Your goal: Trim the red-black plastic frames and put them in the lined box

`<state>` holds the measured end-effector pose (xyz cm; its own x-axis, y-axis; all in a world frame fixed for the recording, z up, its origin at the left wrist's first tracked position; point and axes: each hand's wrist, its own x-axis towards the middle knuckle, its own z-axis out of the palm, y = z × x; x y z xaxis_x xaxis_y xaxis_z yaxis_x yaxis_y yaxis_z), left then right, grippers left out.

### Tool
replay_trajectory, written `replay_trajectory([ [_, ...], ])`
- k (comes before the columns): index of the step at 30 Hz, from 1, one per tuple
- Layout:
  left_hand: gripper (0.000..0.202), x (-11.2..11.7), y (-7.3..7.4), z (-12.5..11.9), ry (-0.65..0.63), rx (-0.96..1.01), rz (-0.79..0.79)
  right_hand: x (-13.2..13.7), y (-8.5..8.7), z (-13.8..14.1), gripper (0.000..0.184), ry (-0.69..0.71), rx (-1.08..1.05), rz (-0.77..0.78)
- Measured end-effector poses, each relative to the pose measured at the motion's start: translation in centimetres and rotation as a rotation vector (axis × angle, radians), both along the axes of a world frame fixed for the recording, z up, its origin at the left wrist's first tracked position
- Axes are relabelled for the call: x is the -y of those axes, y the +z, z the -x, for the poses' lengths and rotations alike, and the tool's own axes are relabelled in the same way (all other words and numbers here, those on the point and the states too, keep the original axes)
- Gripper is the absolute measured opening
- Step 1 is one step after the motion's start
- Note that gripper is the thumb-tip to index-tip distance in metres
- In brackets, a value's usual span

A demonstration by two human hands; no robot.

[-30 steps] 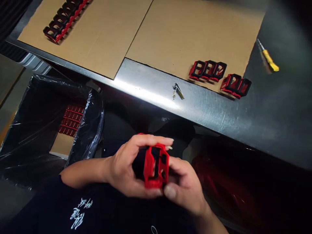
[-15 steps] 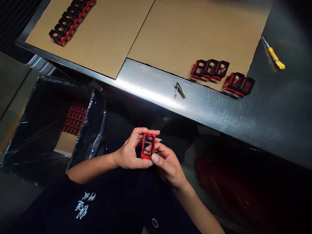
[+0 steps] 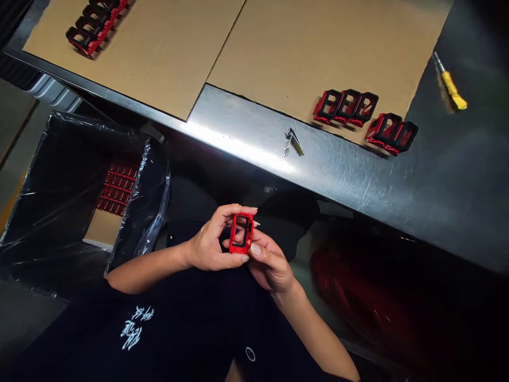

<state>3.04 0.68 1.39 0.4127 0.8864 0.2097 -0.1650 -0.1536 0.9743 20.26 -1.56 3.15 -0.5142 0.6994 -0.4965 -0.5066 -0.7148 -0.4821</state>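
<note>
A small red rectangular frame with a black inner rim is held up in front of my body, just off the bench's front edge. My left hand grips it, with fingers along its top end and the thumb at its bottom end. At its lower right side, my right hand pinches it between thumb and fingers; some of those fingertips show through the opening. Similar red-and-black frames stand in a short row on the cardboard, with a joined pair beside them.
Cardboard sheets cover much of the metal bench. A nail clipper lies near its front edge, a yellow-handled screwdriver at right. More frames line the far left. A plastic-lined bin holds rows of red frames.
The held frame has turned and tilted slightly, so more of its inner side wall shows. Both hands stay on it. The camera view has shifted a little.
</note>
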Motion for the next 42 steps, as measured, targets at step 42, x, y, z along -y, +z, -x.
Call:
replay_trajectory([
  [42,0.052,-0.6,0.2,1.6,0.132,-0.073,0.104,-0.7,-0.8,0.6,0.03,-0.303,0.307,-0.121],
])
